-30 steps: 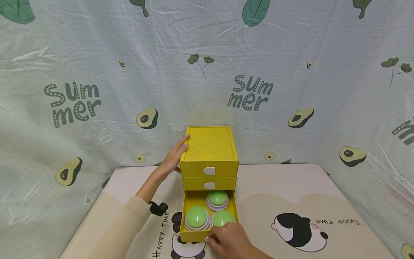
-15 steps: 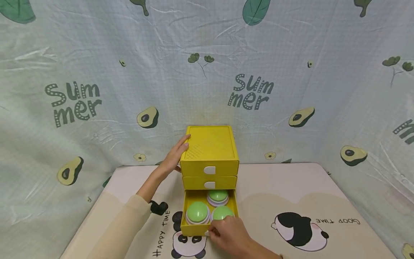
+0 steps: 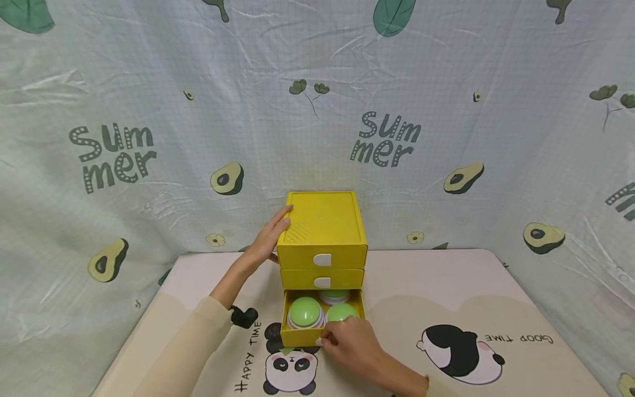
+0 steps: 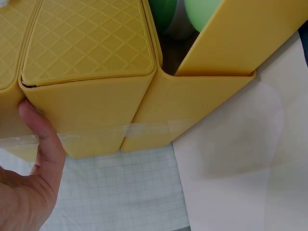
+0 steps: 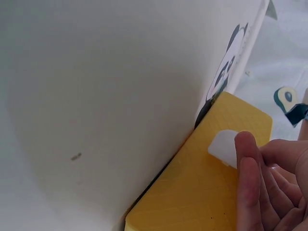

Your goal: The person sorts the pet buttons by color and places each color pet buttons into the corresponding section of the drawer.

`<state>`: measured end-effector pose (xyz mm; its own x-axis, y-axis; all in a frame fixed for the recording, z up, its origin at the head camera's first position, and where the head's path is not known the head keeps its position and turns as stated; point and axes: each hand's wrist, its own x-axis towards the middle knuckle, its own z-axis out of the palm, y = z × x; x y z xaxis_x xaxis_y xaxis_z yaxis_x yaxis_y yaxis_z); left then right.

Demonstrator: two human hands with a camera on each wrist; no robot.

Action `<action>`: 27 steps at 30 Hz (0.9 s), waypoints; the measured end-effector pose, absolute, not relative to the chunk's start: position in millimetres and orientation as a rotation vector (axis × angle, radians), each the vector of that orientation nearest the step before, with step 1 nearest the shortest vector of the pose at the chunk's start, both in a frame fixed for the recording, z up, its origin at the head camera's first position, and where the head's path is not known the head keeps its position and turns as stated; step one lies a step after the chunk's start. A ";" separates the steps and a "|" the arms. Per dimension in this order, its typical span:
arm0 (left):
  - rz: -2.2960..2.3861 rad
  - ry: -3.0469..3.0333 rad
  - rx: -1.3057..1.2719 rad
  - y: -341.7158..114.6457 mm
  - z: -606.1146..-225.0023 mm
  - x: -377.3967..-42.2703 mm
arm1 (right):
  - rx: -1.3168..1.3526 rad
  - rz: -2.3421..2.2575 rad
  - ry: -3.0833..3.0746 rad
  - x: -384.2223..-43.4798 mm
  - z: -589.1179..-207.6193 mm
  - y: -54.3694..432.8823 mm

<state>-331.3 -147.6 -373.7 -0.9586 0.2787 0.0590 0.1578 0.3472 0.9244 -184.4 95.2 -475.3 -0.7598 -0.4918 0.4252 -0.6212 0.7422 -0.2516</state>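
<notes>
A yellow three-drawer box [image 3: 327, 218] stands at the back middle of the table, its bottom drawer [image 3: 299, 338] partly out. Inside the drawer sit three round things with glossy green domes [image 3: 305, 312] and white rims; the rear one is partly under the drawer above. My left hand [image 3: 264, 243] rests against the box's left side, fingertips at the top edge, and the thumb [image 4: 42, 122] lies along the wall in the left wrist view. With curled fingers my right hand [image 3: 353, 346] pinches the white tab handle [image 5: 224, 145] on the bottom drawer's front.
The two upper drawers [image 3: 297, 278] are closed flush, each with a white tab. A pale mat [image 3: 407, 286] printed with a panda and a dog covers the table. Directly behind the box hangs a white curtain [image 3: 317, 143] with avocado prints.
The bottom drawer has slid inward, away from me, with my right hand moving along at its handle. The rear green dome is now more covered. My left hand keeps its place.
</notes>
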 end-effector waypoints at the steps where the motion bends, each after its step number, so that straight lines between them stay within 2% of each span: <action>1: 1.687 2.488 0.400 -147.7 -373.5 -331.1 | 0.856 0.548 -2.615 -186.2 -475.4 94.6; 27: 1.685 2.480 0.404 -147.3 -373.6 -331.0 | 0.705 0.609 -2.752 -228.5 -472.1 88.1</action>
<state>-331.0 -147.3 -373.6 -0.9576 0.2830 0.0530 0.1536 0.3464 0.9254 -228.5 88.1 -472.1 -0.8561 -0.4043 0.3218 -0.5023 0.7974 -0.3345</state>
